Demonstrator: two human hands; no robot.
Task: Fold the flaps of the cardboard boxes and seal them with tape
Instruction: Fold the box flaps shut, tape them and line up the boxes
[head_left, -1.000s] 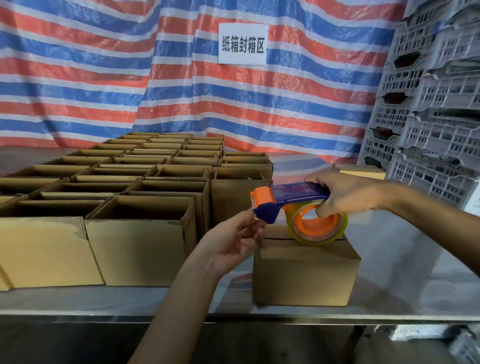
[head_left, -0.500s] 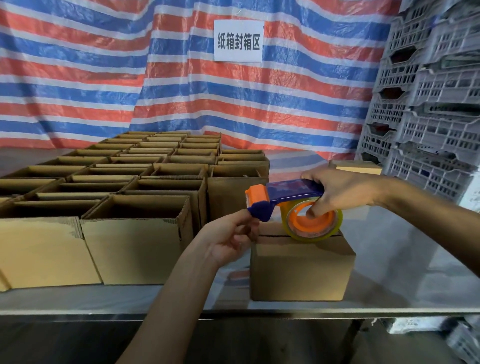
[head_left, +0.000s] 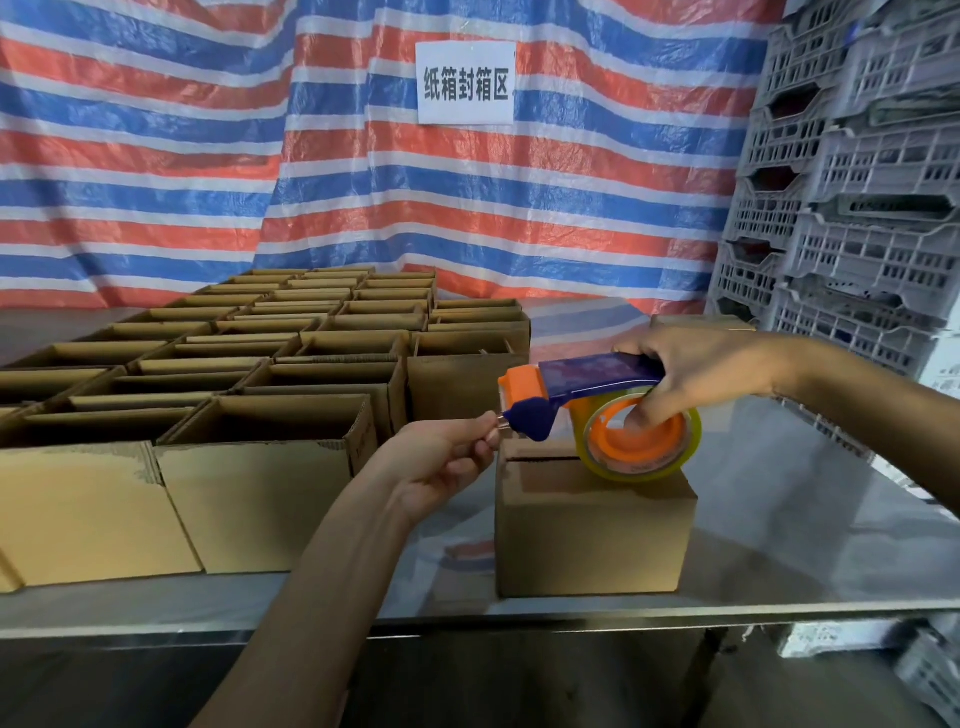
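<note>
A blue and orange plastic tape dispenser (head_left: 587, 382) with a glossy yellowish tape roll (head_left: 644, 465) is gripped by the right hand (head_left: 696, 369), right of centre over a closed brown corrugated cardboard box (head_left: 592, 535). The dispenser's nose is pinched by the left hand (head_left: 441, 457). Open cardboard boxes (head_left: 249, 493) are ranged in rows at left on the shiny metal table (head_left: 779, 519), and grey lattice crates (head_left: 872, 182) are stacked at upper right.

White paper sign (head_left: 466, 83) on the striped tarp (head_left: 208, 156) reads "纸箱封箱区".

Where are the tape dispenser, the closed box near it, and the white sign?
tape dispenser (head_left: 587, 376): head view, on its blue body.
closed box (head_left: 592, 540): head view, on its front wall.
white sign (head_left: 466, 83): head view, on its middle, among the characters.
</note>
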